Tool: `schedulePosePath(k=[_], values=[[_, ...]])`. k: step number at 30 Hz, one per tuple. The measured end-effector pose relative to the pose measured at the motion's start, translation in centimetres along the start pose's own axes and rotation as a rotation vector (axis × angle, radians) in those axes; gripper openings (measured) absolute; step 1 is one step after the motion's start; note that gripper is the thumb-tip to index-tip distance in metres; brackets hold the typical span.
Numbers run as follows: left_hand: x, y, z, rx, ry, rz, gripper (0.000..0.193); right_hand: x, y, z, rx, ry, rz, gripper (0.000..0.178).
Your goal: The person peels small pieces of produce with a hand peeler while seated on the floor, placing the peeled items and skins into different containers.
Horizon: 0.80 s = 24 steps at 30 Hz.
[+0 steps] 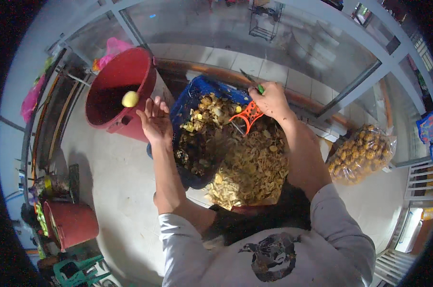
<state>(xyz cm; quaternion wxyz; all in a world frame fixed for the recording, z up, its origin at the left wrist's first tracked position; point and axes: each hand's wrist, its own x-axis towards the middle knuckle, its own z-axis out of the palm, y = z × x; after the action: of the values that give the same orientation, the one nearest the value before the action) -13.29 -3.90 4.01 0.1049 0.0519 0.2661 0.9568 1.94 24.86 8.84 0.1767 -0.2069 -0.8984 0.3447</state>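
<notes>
My left hand (157, 125) is held palm up with fingers apart and nothing in it, beside the large red bucket (152, 79). A pale peeled potato (130, 99) is just off its fingertips, in front of the bucket's dark opening, seemingly in the air. My right hand (273, 103) grips an orange peeler (250, 115) pointing down to the left, together with a green-handled knife (248, 76) whose dark blade points up and away. Under the peeler stands a blue crate (180, 103) with unpeeled potatoes (209, 107) in it. A heap of peelings (254, 165) lies nearest my body.
A clear bag of potatoes (362, 153) sits on the floor at right. Farther left are a smaller red bucket (73, 225) and a green plastic stool (80, 272). Glass panels in a grey frame (317, 14) run along the far side, behind the crate.
</notes>
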Motion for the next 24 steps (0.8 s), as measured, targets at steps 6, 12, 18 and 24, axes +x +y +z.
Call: schedulePosePath(k=[6, 12, 18, 24], values=[[-5.9, -7.9, 2.4, 0.988, -0.291, -0.067, 0.038, -0.8, 0.2, 2.4, -0.312, -0.141, -0.134, 0.037], [-10.9, -12.2, 1.6, 1.642, -0.558, -0.184, 0.053, -2.5, -0.7, 6.8, -0.36, -0.198, -0.176, 0.044], [-8.2, -9.3, 0.0, 0.319, -0.151, -0.39, 0.034, -3.0, -1.5, 5.5, 0.393, -0.325, 0.147, 0.066], [-7.3, -5.8, -0.7, -0.199, -0.025, -0.159, 0.031, -7.6, -3.5, 6.1, 0.589, -0.586, 0.046, 0.025]])
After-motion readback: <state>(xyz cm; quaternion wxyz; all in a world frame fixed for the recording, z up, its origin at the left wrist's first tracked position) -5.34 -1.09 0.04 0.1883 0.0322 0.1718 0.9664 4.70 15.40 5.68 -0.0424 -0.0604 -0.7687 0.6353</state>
